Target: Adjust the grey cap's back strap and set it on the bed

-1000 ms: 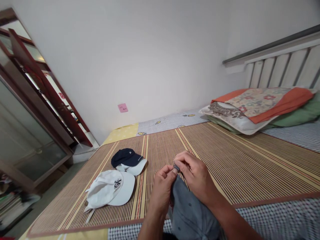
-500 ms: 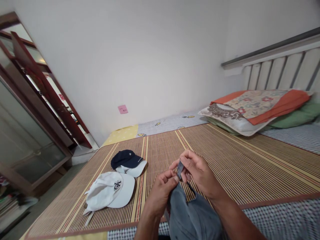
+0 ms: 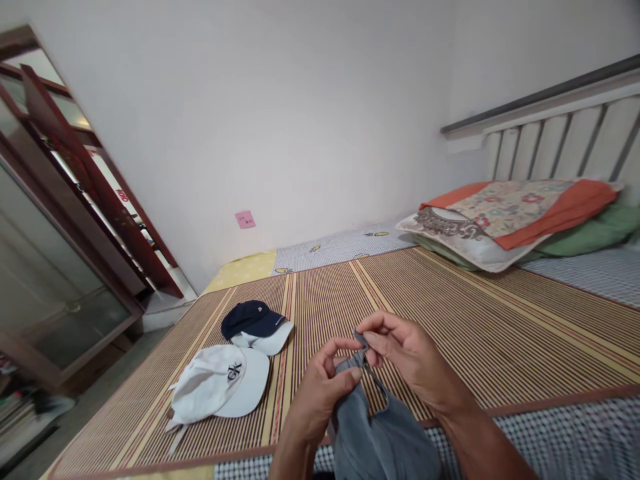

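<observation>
A grey-blue cap point(image 3: 375, 437) hangs at the bottom centre, its back opening facing up. My left hand point(image 3: 325, 387) pinches the cap's edge near a small buckle, thumb on top. Between the thumb and fingers of my right hand point(image 3: 410, 353) is the end of the cap's strap point(image 3: 360, 337), bent over close to the buckle. The two hands nearly touch. To the left, a white cap point(image 3: 205, 383) with black letters lies on the striped mat point(image 3: 320, 300). Just behind it rests a navy cap point(image 3: 253, 319) with a white-edged brim.
Pillows with an orange floral cover point(image 3: 520, 207) lie at the back right beside the white headboard point(image 3: 560, 143). A pink note point(image 3: 245, 219) is on the wall. At the left stands a dark red door frame point(image 3: 100, 193) with glass panels.
Both hands have shifted slightly, the right one moving lower and to the right. The strap, upright before, is now bent over, and more of the cap's edge and buckle shows.
</observation>
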`<state>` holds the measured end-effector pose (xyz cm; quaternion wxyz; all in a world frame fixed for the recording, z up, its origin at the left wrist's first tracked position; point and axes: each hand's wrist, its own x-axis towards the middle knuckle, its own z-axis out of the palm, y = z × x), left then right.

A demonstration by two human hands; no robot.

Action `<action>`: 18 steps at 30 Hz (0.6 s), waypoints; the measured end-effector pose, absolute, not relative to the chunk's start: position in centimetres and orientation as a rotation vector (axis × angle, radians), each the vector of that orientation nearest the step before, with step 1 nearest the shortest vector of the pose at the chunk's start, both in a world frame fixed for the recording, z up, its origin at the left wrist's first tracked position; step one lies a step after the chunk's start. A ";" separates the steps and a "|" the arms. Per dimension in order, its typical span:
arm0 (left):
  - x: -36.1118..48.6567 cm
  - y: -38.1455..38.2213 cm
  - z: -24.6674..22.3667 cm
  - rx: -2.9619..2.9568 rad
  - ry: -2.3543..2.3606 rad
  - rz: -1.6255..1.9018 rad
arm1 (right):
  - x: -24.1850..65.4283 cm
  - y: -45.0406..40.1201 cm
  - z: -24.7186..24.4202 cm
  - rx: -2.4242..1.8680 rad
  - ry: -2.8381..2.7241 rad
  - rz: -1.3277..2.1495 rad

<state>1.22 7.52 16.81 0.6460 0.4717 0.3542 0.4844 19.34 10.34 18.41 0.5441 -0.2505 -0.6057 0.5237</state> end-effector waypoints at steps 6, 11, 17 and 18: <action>1.3 7.1 17.0 1.149 0.846 1.095 | 19.7 9.9 18.9 -0.586 -1.441 1.232; 1.7 7.1 17.0 1.049 0.801 1.158 | 20.1 9.7 19.0 -0.684 -1.560 1.106; 2.4 7.4 16.5 0.990 0.709 1.154 | 20.3 9.5 19.1 -0.745 -1.687 1.011; 2.4 7.5 16.4 0.987 0.707 1.148 | 20.3 9.4 19.1 -0.744 -1.704 0.981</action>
